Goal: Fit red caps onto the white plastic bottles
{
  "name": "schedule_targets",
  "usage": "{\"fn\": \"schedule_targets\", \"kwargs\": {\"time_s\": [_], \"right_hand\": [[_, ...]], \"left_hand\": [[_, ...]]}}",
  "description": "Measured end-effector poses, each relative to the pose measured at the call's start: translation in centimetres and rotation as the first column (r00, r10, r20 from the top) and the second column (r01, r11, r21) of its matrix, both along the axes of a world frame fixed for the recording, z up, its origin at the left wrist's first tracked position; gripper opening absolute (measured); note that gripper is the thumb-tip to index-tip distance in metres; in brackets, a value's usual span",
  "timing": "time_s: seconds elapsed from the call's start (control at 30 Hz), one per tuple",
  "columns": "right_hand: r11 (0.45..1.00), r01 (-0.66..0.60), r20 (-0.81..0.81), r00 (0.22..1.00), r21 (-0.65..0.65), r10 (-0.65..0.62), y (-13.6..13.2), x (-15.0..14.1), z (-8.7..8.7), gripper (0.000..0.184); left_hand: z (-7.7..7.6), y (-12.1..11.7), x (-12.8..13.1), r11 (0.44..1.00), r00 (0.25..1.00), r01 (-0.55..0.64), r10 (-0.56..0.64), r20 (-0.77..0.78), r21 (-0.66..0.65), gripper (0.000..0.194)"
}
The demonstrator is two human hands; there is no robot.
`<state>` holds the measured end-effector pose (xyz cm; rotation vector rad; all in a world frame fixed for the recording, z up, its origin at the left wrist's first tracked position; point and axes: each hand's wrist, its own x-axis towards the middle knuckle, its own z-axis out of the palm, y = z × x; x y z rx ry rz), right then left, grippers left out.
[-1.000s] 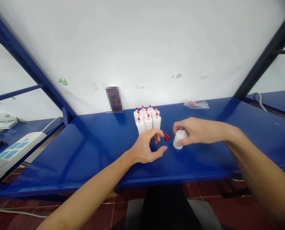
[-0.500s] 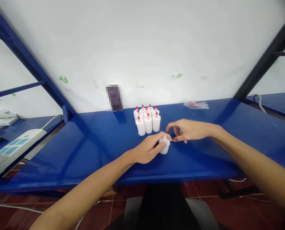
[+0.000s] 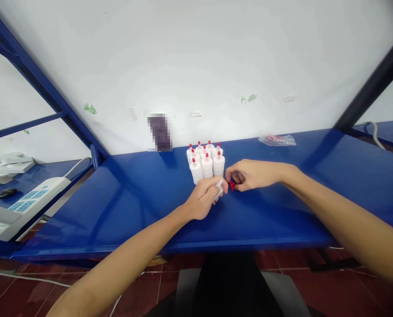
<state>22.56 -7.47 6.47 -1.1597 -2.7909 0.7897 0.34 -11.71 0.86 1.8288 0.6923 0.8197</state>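
Observation:
My left hand (image 3: 205,199) is closed round a small white bottle (image 3: 218,188) with no cap, just above the blue table (image 3: 124,207). My right hand (image 3: 249,174) curls over a little pile of red caps (image 3: 231,185), fingertips pinched at them. Just behind both hands stands a tight cluster of several white bottles with red caps (image 3: 205,160).
A clear plastic bag with red bits (image 3: 277,140) lies at the back right near the white wall. A white power strip (image 3: 24,207) and papers sit on the bench to the left. Blue and black frame posts rise at both sides.
The white bottle passed from my right hand to my left. My right hand then moved left and down onto the red caps.

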Motion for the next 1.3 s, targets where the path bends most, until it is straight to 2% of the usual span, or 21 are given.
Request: {"fn": "schedule_targets", "kwargs": {"time_s": [0.27, 0.33, 0.4, 0.5, 0.57, 0.63, 0.7, 0.8, 1.07, 1.3], "right_hand": [[0.992, 0.033, -0.047, 0.999, 0.118, -0.027, 0.0, -0.1, -1.1, 0.007], [0.986, 0.063, -0.07, 0.996, 0.156, -0.053, 0.1, 0.0, -1.3, 0.007], [0.974, 0.112, -0.157, 0.984, 0.196, -0.082, -0.1, -0.1, -1.4, 0.008], [0.966, 0.186, -0.444, 0.892, 0.181, -0.088, -1.0, -0.7, -1.3, 0.009], [0.978, 0.184, -0.623, 0.777, 0.094, -0.086, -1.9, -1.3, -1.2, 0.011], [0.99, 0.142, -0.711, 0.697, 0.003, -0.098, -2.8, -2.0, -1.2, 0.012], [0.994, 0.098, -0.725, 0.682, -0.038, -0.095, -3.3, -2.6, -1.3, 0.01], [0.997, 0.074, -0.712, 0.699, -0.021, -0.067, -3.6, -2.8, -1.3, 0.009], [0.995, 0.096, -0.708, 0.702, -0.007, -0.073, -3.5, -2.2, -1.0, 0.008], [0.998, 0.042, -0.694, 0.717, -0.052, -0.066, -3.7, -2.5, -1.2, 0.009]], "left_hand": [[0.2, 0.4, -0.4, 0.961, 0.977, -0.098, 0.142, -0.156, 0.258, 0.02], [0.2, 0.5, -0.4, 0.951, 0.971, -0.11, 0.166, -0.175, 0.288, 0.02], [0.1, 0.5, -0.4, 0.949, 0.969, -0.127, 0.181, -0.169, 0.288, 0.022], [0.1, 0.5, -0.4, 0.951, 0.968, -0.185, 0.22, -0.124, 0.246, 0.033], [0.2, 0.5, -0.3, 0.944, 0.959, -0.236, 0.265, -0.101, 0.23, 0.043], [0.4, 0.4, -0.3, 0.936, 0.952, -0.258, 0.288, -0.101, 0.238, 0.051], [0.6, 0.4, -0.2, 0.937, 0.951, -0.243, 0.281, -0.127, 0.251, 0.057], [0.8, 0.4, -0.1, 0.942, 0.944, -0.227, 0.276, -0.182, 0.248, 0.06], [1.3, 0.1, 0.0, 0.93, 0.918, -0.275, 0.329, -0.219, 0.245, 0.061], [1.4, 0.1, 0.0, 0.952, 0.943, -0.207, 0.256, -0.213, 0.226, 0.06]]}}
